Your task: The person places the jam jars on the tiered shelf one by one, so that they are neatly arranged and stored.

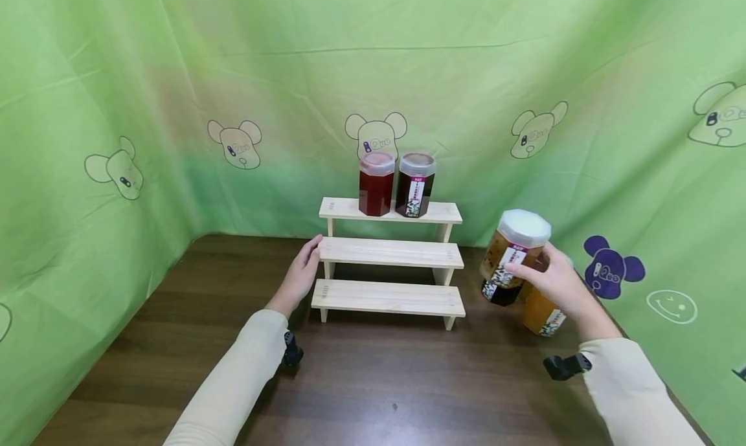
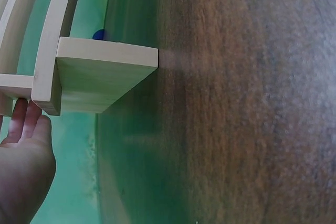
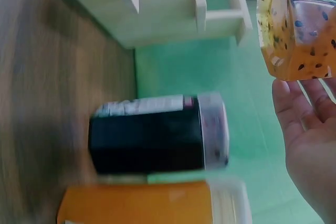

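A small three-tier wooden rack (image 1: pixel 387 297) stands on the table. At the left end of its middle tier my left hand (image 1: pixel 300 274) rests with extended fingers touching the wood. My right hand (image 1: pixel 556 284) grips an octagonal jar (image 3: pixel 299 40) of orange-brown, dark-seeded preserve with a white lid and a label. That jar is held up to the right of the rack, slightly tilted. Below and behind it stand a dark jar (image 3: pixel 147 142) and an orange jar (image 3: pixel 142 203), both partly covered in the head view.
On the top tier a red jar (image 1: pixel 375 193) and a labelled dark jar (image 1: pixel 405 190) stand side by side. The brown wooden table (image 1: pixel 350 381) spreads in front of the rack. A green cloth (image 1: pixel 291 77) with cartoon bear heads hangs behind and on both sides.
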A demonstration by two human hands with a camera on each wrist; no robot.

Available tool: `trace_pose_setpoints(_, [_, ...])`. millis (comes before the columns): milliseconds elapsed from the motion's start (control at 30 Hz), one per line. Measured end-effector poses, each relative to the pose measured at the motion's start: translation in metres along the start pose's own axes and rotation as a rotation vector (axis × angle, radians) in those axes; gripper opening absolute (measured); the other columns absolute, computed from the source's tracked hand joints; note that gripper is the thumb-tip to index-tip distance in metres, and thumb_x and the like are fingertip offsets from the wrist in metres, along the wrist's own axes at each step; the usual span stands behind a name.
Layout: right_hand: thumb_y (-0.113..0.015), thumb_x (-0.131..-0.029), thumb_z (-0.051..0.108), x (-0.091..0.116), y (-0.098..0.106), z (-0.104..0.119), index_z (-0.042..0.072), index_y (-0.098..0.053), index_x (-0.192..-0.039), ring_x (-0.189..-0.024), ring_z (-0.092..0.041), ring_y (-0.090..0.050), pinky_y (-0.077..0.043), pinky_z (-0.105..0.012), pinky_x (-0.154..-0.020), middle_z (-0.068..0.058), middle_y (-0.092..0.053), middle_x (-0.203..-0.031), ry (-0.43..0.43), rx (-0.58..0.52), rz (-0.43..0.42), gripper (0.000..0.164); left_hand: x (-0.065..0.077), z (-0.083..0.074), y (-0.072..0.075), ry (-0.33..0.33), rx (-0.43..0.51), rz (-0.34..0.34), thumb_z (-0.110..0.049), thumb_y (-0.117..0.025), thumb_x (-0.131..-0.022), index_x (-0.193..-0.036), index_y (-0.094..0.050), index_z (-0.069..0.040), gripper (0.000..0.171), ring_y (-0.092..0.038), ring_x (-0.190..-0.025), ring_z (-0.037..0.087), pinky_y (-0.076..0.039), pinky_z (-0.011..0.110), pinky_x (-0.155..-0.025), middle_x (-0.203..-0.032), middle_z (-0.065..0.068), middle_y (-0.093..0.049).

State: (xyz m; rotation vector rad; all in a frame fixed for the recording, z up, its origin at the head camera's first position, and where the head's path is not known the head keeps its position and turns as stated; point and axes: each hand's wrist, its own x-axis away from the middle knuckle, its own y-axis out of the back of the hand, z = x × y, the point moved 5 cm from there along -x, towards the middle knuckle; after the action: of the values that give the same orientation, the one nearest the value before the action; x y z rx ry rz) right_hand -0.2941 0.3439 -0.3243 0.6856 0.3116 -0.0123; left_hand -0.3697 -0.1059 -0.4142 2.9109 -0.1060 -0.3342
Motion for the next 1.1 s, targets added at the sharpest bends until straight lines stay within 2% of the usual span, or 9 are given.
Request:
trace_pose_setpoints(133, [-0.067, -0.097, 0.024, -0.009, -0.015, 0.010, -0.006, -0.035, -0.146, -0.103, -0.008, -0.054, -0.044, -0.010, -0.080, -0.031, -0.052, -0.132, -0.003, -0.023, 0.026, 0.066, 0.000, 0.000, 0.000, -0.005, 0.006, -0.009, -0.021, -0.035, -0.111, -0.157, -0.034, -0.012, 0.046, -0.031, -0.145, 0.025, -0.025, 0.043, -0.118, -0.159, 0.011, -0.034])
trace_pose_setpoints(333, [-0.069, -0.096, 0.019, -0.022, -0.037, 0.026, -0.003, -0.040, -0.145, -0.101, -0.004, -0.056, -0.047, -0.013, -0.083, -0.025, -0.055, -0.130, 0.068, -0.119, 0.042, 0.061, 0.001, 0.001, 0.000, 0.005, 0.008, -0.010, -0.022, -0.036, -0.111, -0.157, -0.034, -0.012, 0.047, -0.031, -0.145, 0.026, -0.025, 0.044, -0.119, -0.159, 0.011, -0.034])
trace_pose_setpoints(400, [-0.069, -0.096, 0.018, -0.025, -0.044, 0.029, -0.002, -0.040, -0.145, -0.102, -0.006, -0.056, -0.047, -0.014, -0.082, -0.024, -0.055, -0.129, 0.085, -0.145, 0.048, 0.061, 0.001, 0.001, 0.000, 0.006, 0.005, -0.009, -0.023, -0.036, -0.111, -0.157, -0.034, -0.013, 0.047, -0.030, -0.145, 0.025, -0.025, 0.044, -0.119, -0.159, 0.010, -0.034])
trace_pose_setpoints(767, [-0.071, -0.095, 0.023, -0.047, -0.082, 0.047, 0.002, -0.039, -0.149, -0.116, -0.034, -0.055, -0.050, -0.026, -0.086, -0.025, -0.053, -0.136, 0.086, -0.208, 0.116, 0.066, 0.000, 0.001, 0.000, 0.009, 0.012, -0.013, -0.023, -0.037, -0.111, -0.157, -0.034, -0.012, 0.047, -0.030, -0.145, 0.025, -0.025, 0.044, -0.119, -0.160, 0.010, -0.034])
trace_pose_setpoints(1100, [-0.073, -0.093, 0.024, -0.062, -0.118, 0.057, 0.000, -0.048, -0.142, -0.107, -0.034, -0.059, -0.053, -0.033, -0.085, -0.024, -0.057, -0.128, 0.070, -0.284, 0.134, 0.060, 0.000, 0.000, 0.000, 0.003, 0.022, -0.015, -0.022, -0.037, -0.111, -0.156, -0.035, -0.012, 0.047, -0.031, -0.145, 0.025, -0.025, 0.043, -0.118, -0.159, 0.010, -0.034])
